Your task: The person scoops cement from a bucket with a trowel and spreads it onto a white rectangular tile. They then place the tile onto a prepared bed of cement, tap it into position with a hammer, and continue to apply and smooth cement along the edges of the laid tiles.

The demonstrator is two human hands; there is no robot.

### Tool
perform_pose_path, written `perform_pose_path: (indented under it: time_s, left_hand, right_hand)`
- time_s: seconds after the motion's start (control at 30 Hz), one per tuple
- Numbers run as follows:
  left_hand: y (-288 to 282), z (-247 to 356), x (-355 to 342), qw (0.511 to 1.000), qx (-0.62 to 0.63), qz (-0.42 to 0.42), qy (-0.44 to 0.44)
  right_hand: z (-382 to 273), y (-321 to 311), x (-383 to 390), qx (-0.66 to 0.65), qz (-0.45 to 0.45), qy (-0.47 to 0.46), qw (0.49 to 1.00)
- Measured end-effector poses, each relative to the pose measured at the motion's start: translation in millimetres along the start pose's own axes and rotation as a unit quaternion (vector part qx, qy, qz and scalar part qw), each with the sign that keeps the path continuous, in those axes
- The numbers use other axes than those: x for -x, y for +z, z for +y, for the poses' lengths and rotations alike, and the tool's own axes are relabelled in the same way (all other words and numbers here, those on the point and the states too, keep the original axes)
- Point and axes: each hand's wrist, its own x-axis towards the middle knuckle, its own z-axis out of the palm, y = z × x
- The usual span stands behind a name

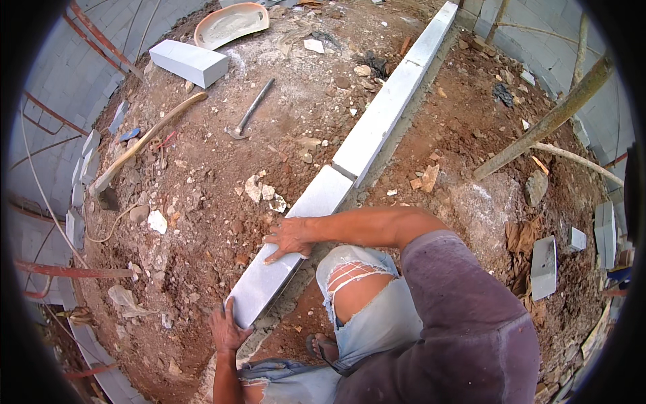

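A long pale concrete block (318, 195) lies slantwise in front of me, its near end between my knees and the soil on the left. At that near end, my left hand (227, 328) grips the corner, thumb along the top edge. Farther up the same block, my right hand (291, 238) lies across the top face with fingers spread toward the left edge. The block's far end meets a row of similar blocks (381, 114) set on grey mortar, with a dark joint between them. The undersides of my fingers are hidden.
A hammer (252, 110) and a wooden-handled hoe (151, 138) lie on the rubble-strewn soil to the left. Beyond them are a loose block (190, 62) and a mortar-crusted basin (231, 25). Wooden poles (545, 121) slant in from the right; red metal bars (74, 271) jut from the left.
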Motion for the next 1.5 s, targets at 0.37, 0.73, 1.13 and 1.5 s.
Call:
perform_pose_path:
  time_s: [0.37,0.73,1.13,1.5]
  left_hand:
    - [25.5,19.8,-7.0,1.0,-0.008,0.01,0.008]
    - [56.8,17.1,-33.9,0.998,0.017,-0.062,0.025]
    - [75.0,8.9,-34.9,0.996,0.005,-0.087,0.024]
    - [58.8,20.0,-47.5,0.991,0.013,-0.136,0.004]
  right_hand:
    - [3.2,8.3,9.7,0.0,-0.023,-0.012,1.0]
    - [7.8,28.6,-0.4,-0.018,-0.037,-0.002,0.999]
    - [20.5,90.5,194.4,-0.332,0.243,0.646,0.642]
    - [88.4,52.4,198.8,-0.273,-0.258,0.515,0.77]
